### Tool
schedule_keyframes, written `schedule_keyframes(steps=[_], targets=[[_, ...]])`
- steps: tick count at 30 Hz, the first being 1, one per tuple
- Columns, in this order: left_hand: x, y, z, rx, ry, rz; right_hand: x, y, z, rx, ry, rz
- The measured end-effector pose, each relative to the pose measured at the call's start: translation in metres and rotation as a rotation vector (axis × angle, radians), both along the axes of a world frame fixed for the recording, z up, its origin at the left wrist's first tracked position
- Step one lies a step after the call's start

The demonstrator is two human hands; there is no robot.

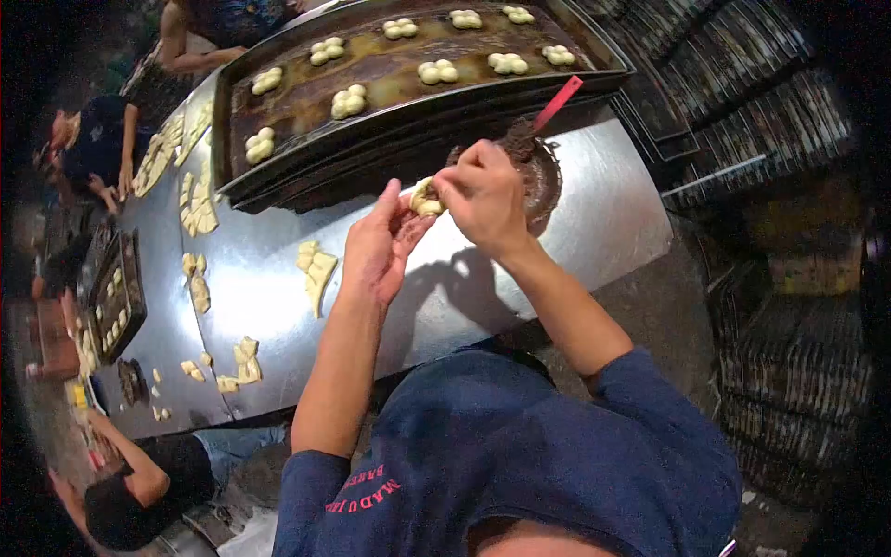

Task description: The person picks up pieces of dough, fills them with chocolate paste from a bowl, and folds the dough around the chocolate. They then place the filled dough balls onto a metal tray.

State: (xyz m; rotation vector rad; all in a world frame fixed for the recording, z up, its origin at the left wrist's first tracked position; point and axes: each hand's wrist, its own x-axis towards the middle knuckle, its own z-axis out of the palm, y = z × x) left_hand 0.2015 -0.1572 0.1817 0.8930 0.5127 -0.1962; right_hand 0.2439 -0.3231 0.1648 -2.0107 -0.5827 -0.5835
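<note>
Between my two hands, above the metal table (594, 204), is a small piece of dough (428, 198) with dark filling showing in it. My left hand (376, 243) holds it from the left, thumb raised and fingers curled under it. The fingers of my right hand (483, 195) pinch its right edge. Just behind my right hand sits a round container of dark filling (542, 190), partly hidden, with a red-handled spatula (559, 102) standing in it. A flat piece of dough (316, 269) lies left of my left forearm.
A large tray (306, 93) with several dough clusters rests on stacked trays behind my hands. More dough pieces (198, 204) lie at the left, near a smaller tray (118, 297). Co-workers (102, 139) are along the left side. Stacked trays (789, 371) stand at the right.
</note>
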Motion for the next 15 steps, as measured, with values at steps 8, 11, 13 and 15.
schedule_keyframes(steps=[8,11,13,15], targets=[[-0.031,-0.015,0.032,0.227,-0.200,0.112,-0.042,0.009,0.056,0.107,0.371,0.096],[-0.036,-0.014,0.038,0.230,-0.181,0.038,-0.041,0.012,0.045,0.096,0.204,0.130],[-0.042,-0.012,0.039,0.228,-0.179,0.046,-0.055,0.022,0.047,0.028,-0.181,0.130],[-0.043,-0.006,0.038,0.245,-0.180,0.120,-0.064,0.020,0.051,0.072,-0.224,0.184]])
